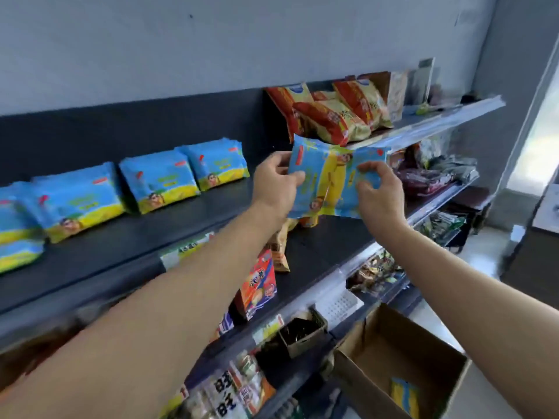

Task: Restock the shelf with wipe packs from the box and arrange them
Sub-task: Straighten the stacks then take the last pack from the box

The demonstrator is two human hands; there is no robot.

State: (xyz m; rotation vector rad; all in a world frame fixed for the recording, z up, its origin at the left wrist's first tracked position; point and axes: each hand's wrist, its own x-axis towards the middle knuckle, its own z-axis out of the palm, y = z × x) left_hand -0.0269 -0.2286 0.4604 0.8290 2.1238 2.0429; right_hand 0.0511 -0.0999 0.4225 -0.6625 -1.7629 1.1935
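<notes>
On the shelf's left: wipe packs on the shelf, a row of blue packs with a yellow band and a cartoon figure, standing on edge and leaning back, touching or just beside one another.
Shelf: dark shelf board with a dark back panel; bare between the row and the hands.
Left hand: left hand, fingers closed on the left edge of the held wipe packs.
Held wipe packs: held wipe packs, two blue-and-yellow packs side by side, raised above the shelf board, tilted, with a small red label near each top.
Right hand: right hand, fingers gripping the right pack's front and lower edge.
Upper shelf: red and yellow snack bags lying just above the held packs.
Box: open cardboard box on the floor at lower right, one blue-and-yellow pack inside.
Room: pale grey wall above; lower shelves crowded with assorted packets; bright light at far right.
</notes>
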